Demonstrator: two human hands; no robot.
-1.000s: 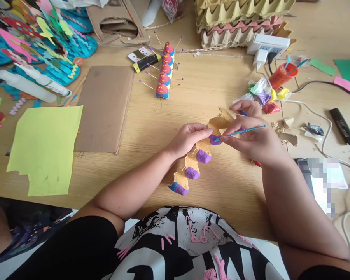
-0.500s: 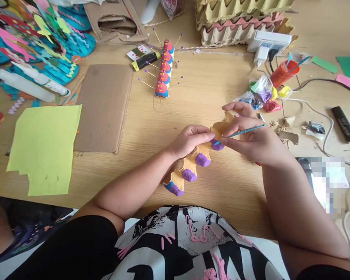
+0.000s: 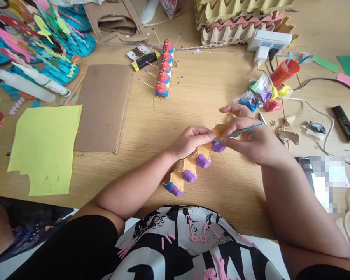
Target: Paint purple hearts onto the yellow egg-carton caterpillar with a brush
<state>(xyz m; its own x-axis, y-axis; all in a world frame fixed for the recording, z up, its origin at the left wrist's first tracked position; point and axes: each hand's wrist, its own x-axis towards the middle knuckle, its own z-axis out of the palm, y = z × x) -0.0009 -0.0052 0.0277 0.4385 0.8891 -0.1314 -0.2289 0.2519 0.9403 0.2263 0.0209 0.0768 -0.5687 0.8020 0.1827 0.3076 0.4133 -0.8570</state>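
A strip of egg carton [image 3: 189,161], tan with purple clay on its cup tips and a blue patch at the near end, slants above the table. My left hand [image 3: 192,140] is closed on its upper middle, thumb on top. Between the thumb and fingers of my right hand [image 3: 251,136] is a thin blue modelling tool [image 3: 243,130]. Its tip touches or nearly touches the purple clay [image 3: 218,147] on a cup near the far end. My right fingers partly cover that far end.
A finished-looking red and blue egg-carton caterpillar [image 3: 164,68] with stick legs stands ahead. Bagged clay [image 3: 262,91], an orange cup [image 3: 284,74] and a power strip [image 3: 270,41] lie right. Cardboard [image 3: 103,109] and yellow paper [image 3: 45,147] lie left.
My right hand has shifted very slightly left with the modelling tool, whose tip has moved a little along the purple clay. My left hand keeps its hold on the strip.
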